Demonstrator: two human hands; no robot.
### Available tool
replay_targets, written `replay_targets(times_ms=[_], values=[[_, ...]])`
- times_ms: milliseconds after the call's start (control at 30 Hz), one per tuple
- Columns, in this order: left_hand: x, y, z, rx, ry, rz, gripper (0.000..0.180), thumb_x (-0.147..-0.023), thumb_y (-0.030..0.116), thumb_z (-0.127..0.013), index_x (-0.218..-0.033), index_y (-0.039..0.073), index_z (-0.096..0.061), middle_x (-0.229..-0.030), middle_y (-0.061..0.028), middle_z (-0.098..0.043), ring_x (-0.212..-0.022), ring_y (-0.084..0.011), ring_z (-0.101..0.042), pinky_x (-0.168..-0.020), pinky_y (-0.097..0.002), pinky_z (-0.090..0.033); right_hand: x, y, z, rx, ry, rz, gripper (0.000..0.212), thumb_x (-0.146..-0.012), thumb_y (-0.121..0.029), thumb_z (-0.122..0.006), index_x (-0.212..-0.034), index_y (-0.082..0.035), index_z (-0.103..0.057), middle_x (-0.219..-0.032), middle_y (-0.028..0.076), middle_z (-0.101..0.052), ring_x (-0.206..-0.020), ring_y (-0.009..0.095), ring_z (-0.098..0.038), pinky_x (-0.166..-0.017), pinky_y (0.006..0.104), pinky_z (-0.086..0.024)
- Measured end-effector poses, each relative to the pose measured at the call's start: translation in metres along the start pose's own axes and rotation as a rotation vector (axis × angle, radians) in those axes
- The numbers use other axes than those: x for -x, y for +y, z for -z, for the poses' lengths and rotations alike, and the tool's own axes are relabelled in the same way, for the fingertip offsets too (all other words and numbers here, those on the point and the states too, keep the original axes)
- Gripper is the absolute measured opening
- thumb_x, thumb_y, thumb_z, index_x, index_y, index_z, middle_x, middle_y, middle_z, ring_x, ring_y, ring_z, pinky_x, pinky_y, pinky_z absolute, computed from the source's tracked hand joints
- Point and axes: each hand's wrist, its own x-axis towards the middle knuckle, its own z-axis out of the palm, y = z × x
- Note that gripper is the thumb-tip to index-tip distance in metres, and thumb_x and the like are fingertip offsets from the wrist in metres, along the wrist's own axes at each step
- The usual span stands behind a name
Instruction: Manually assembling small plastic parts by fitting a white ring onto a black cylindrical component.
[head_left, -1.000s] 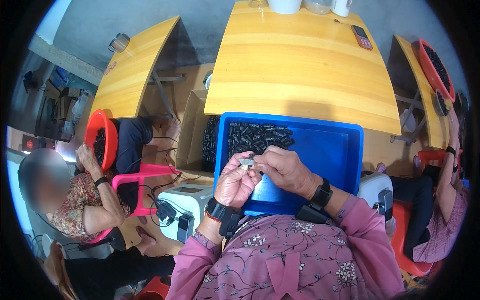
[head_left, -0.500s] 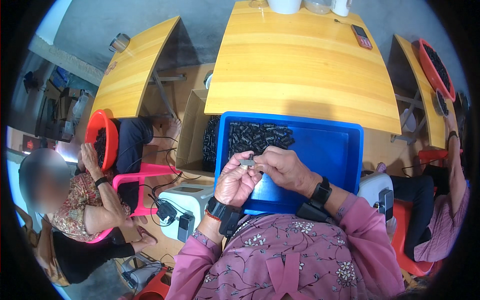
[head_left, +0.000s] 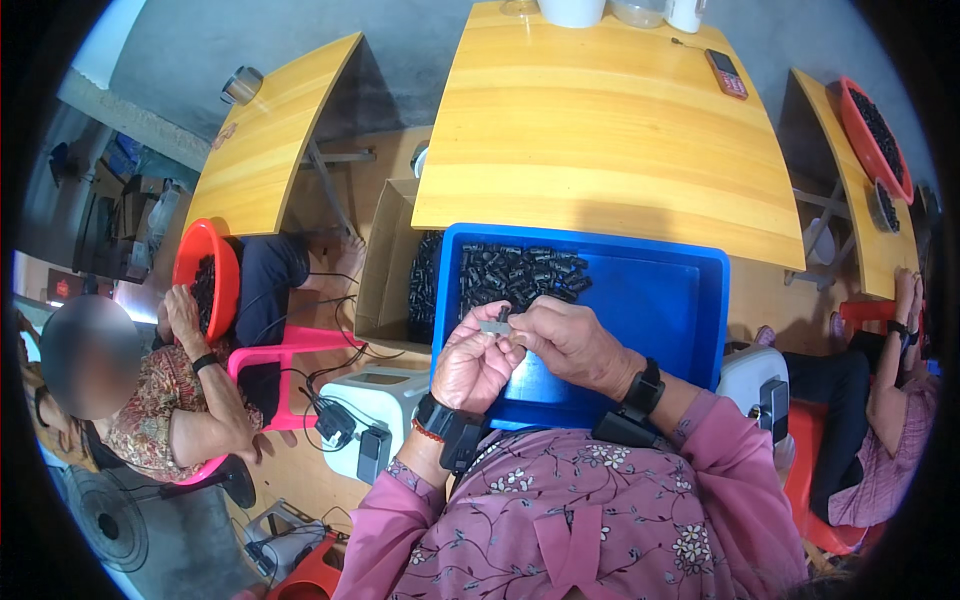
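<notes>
Over the near left part of a blue tray [head_left: 640,400], both my hands are closed and meet fingertip to fingertip. My left hand [head_left: 470,362] pinches a small black plastic part [head_left: 504,313], which sticks up between the fingers. A flat grey piece [head_left: 494,327] lies against it, and the thumb and fingers of my right hand [head_left: 572,340] pinch at its right end. Fingers hide much of both pieces, so how they join cannot be made out. Behind my hands, a heap of small black parts [head_left: 525,268] fills the tray's far left.
A wooden table [head_left: 600,130] stands beyond the tray, with a red phone [head_left: 726,74] on it. Left of the tray is a cardboard box [head_left: 385,260] of black parts. Co-workers sit at both sides, the left one with a red basin [head_left: 228,290]. White stools [head_left: 370,400] flank me.
My hands stay over the tray, with the pieces barely shifted. At the right, the co-worker's hand has drawn back from the small bowl, and both of that person's hands are now together.
</notes>
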Motion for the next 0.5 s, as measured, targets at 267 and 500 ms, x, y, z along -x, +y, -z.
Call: replay_targets(times_ms=[267,500], values=[[0.0007,-0.0012,-0.0029,-0.002,0.002,-0.005,0.033,-0.089,0.002,-0.061,-0.121,0.0,-0.054,-0.101,-0.0105,-0.062,-0.082,-0.0177,-0.06,-0.077,-0.0316,-0.049,-0.0004,-0.0017,0.0004,-0.012,0.022,-0.02,0.016,-0.092,-0.011,-0.059,-0.104,-0.001,-0.063,-0.084,0.012,-0.057,-0.076,0.03,-0.061,-0.068,0.036,-0.052],[0.0015,-0.0015,-0.0061,-0.036,0.027,-0.035,0.029,-0.091,0.001,-0.059,-0.12,0.0,-0.055,-0.101,-0.0104,-0.062,-0.082,-0.017,-0.059,-0.078,-0.0318,-0.05,-0.0016,-0.0015,0.0019,-0.016,-0.007,-0.021,0.017,-0.092,-0.011,-0.059,-0.106,-0.001,-0.063,-0.083,0.012,-0.058,-0.077,0.03,-0.061,-0.068,0.036,-0.052]])
